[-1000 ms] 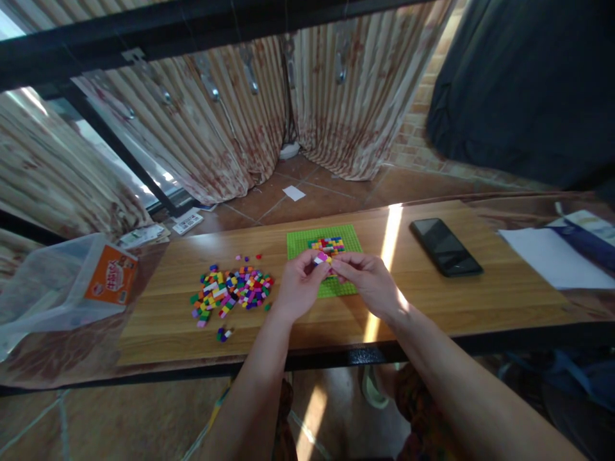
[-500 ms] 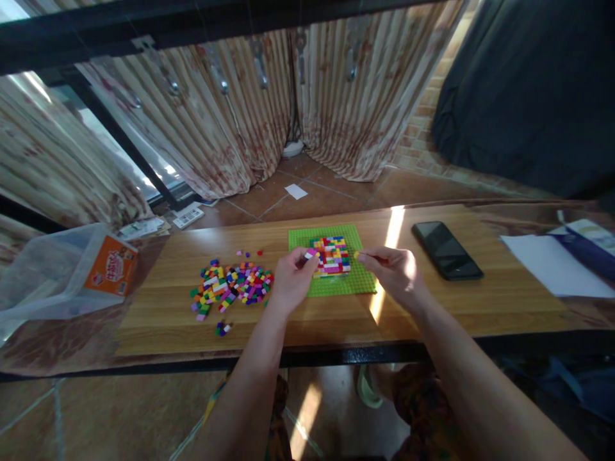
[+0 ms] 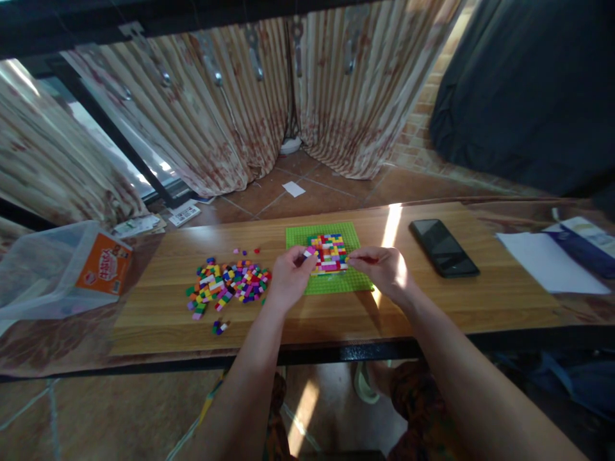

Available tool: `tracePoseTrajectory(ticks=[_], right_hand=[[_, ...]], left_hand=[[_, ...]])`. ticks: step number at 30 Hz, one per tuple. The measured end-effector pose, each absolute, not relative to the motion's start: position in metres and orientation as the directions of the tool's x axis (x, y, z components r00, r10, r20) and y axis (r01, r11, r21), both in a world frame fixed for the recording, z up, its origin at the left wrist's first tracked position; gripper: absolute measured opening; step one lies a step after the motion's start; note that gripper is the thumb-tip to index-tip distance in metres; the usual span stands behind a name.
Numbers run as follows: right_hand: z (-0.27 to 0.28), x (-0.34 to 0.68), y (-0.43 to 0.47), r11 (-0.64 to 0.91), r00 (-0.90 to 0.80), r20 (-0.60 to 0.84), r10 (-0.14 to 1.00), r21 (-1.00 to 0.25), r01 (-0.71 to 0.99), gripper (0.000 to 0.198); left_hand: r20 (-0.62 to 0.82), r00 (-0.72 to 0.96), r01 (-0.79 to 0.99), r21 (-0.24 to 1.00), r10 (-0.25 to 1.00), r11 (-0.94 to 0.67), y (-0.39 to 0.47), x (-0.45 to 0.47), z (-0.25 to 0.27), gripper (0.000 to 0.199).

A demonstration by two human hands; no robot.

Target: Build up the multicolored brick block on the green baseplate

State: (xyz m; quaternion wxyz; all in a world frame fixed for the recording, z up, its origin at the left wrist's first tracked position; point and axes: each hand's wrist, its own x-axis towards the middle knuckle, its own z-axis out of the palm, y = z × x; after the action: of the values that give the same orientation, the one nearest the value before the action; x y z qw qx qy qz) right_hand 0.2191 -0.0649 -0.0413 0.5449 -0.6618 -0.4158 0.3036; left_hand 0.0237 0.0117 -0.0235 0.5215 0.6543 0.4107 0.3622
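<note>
A multicoloured block of toy bricks (image 3: 330, 251) stands on the green baseplate (image 3: 358, 280) in the middle of the table. My left hand (image 3: 291, 272) is closed at the near left of that block, with small toy bricks, pink and white among them, pinched at its fingertips. My right hand (image 3: 384, 266) is closed at the block's right side. Its thumb and finger pinch a small yellow toy brick (image 3: 347, 259), close to the built block; whether the two touch I cannot tell.
Loose bricks (image 3: 230, 282) lie in a pile on the wooden table (image 3: 158, 320), left of the baseplate. A black phone (image 3: 443, 248) and white paper (image 3: 542, 262) lie to the right. A clear plastic box (image 3: 48, 272) with an orange label stands at the left.
My right hand has moved left with the yellow brick, up to the side of the built block. My left hand keeps its place by the block. The whole view has shifted slightly.
</note>
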Motion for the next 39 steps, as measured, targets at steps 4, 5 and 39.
tracePoseTrajectory(ticks=[4, 5, 39], right_hand=[[-0.042, 0.219, -0.061, -0.047, 0.457, 0.021, 0.889, -0.99, 0.137, 0.022], [-0.043, 0.219, -0.06, -0.041, 0.457, 0.016, 0.889, -0.993, 0.114, 0.022], [-0.028, 0.209, -0.06, 0.018, 0.535, 0.021, 0.845, -1.0, 0.01, 0.029]], left_hand=[[0.056, 0.395, 0.157, 0.979, 0.917, -0.127, 0.011, 0.023, -0.024, 0.015], [0.054, 0.396, 0.157, 0.979, 0.917, -0.126, 0.011, 0.023, -0.024, 0.015], [0.062, 0.433, 0.144, 0.98, 0.899, -0.137, 0.011, 0.024, -0.027, 0.013]])
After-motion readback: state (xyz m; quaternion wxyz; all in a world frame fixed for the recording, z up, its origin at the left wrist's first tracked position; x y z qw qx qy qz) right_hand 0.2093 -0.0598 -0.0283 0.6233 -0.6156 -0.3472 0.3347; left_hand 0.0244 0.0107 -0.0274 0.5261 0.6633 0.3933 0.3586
